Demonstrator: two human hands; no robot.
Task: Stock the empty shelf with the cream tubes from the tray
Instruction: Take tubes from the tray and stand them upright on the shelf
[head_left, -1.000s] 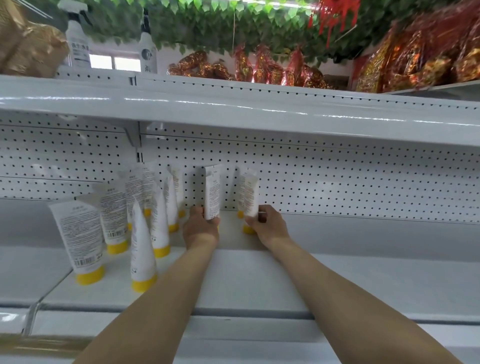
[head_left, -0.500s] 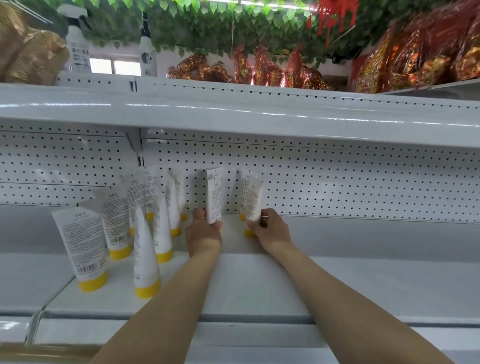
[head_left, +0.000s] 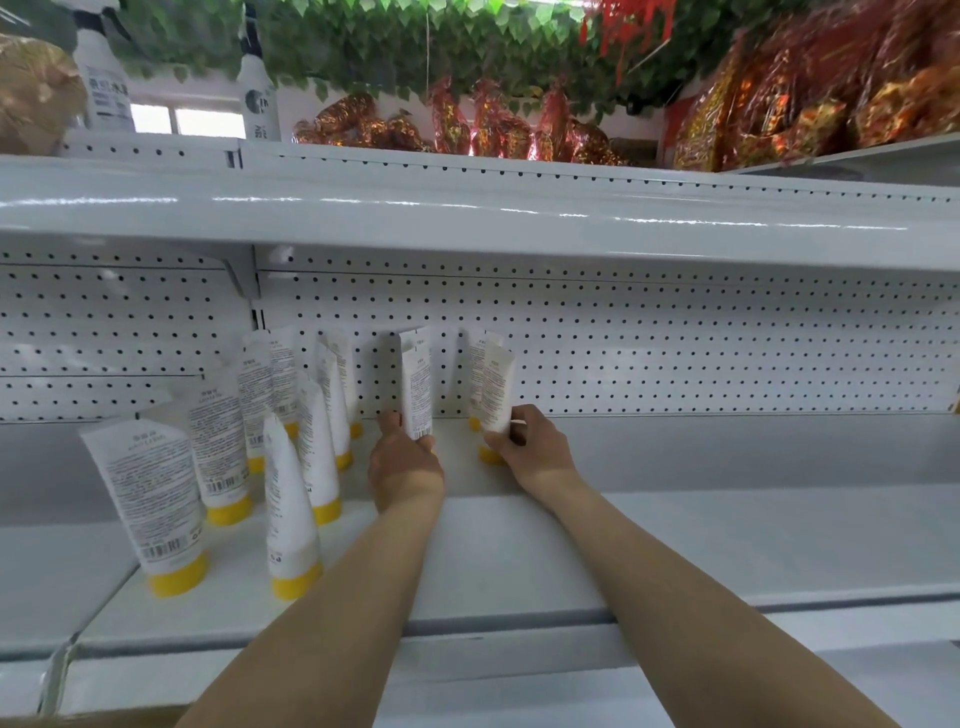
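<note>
Shelf deck (head_left: 675, 545): both forearms reach across its near edge toward the back. Near left, cream tubes (head_left: 150, 499) stand cap-down in rows running back to the wall. The tray isn't in view. Mid-depth, the left hand (head_left: 402, 462) has fingers and thumb wrapped round the bottom of one upright tube (head_left: 417, 384), and the hand hides the cap. The right hand (head_left: 535, 449) pinches a second tube (head_left: 496, 389) low on the body, just above its yellow cap, which looks seated on the deck. Both long axes are near vertical, crimp end up, with the tube above and just beyond each grip and the cap at or below it. Each has another tube right behind it against the pegboard back panel (head_left: 675, 353). My read: placing step, next is let go and pull the hands straight back toward the near edge. A sideways drag would tip them.
</note>
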